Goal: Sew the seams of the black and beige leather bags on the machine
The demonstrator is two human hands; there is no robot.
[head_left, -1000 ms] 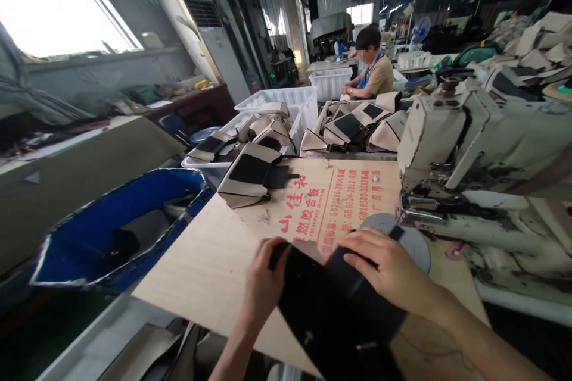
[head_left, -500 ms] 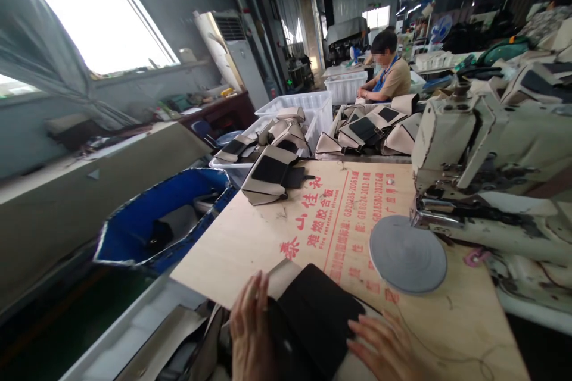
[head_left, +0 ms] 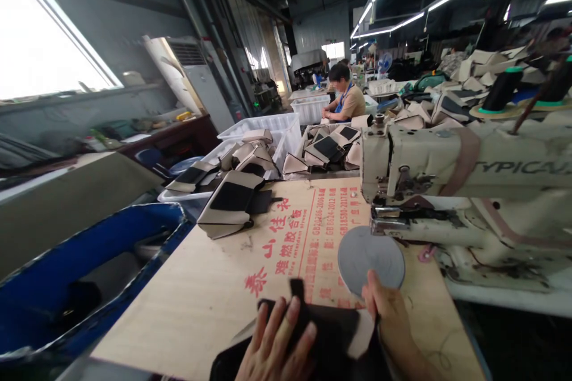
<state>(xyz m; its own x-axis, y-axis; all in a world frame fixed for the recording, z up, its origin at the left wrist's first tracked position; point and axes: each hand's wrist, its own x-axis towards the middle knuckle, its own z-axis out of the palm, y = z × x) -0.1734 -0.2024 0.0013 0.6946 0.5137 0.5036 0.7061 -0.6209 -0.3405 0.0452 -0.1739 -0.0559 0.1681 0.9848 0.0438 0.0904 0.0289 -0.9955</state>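
Note:
A black-and-beige bag piece (head_left: 333, 333) lies at the front of the plywood board, its lower part cut off by the frame. My left hand (head_left: 281, 342) rests on its black face with fingers spread, close to a short black strap (head_left: 297, 290) that sticks up. At the right side, my right hand (head_left: 389, 315) pinches the piece's edge between thumb and fingers. Just beyond that hand is a flat grey roll (head_left: 370, 259), wound like tape. Another beige-and-black piece (head_left: 227, 205) sits farther back on the board.
A sewing machine (head_left: 447, 161) stands at the right of the plywood board (head_left: 179, 309). Behind are white bins (head_left: 292, 137) and a heap of similar pieces (head_left: 328, 146). A blue-lined container (head_left: 129, 232) is at the left. A co-worker (head_left: 351, 101) sits farther back.
The view has swung right. The piece in front has been turned, and its strap now points away from me. My right hand has gone from lying on it to pinching its edge.

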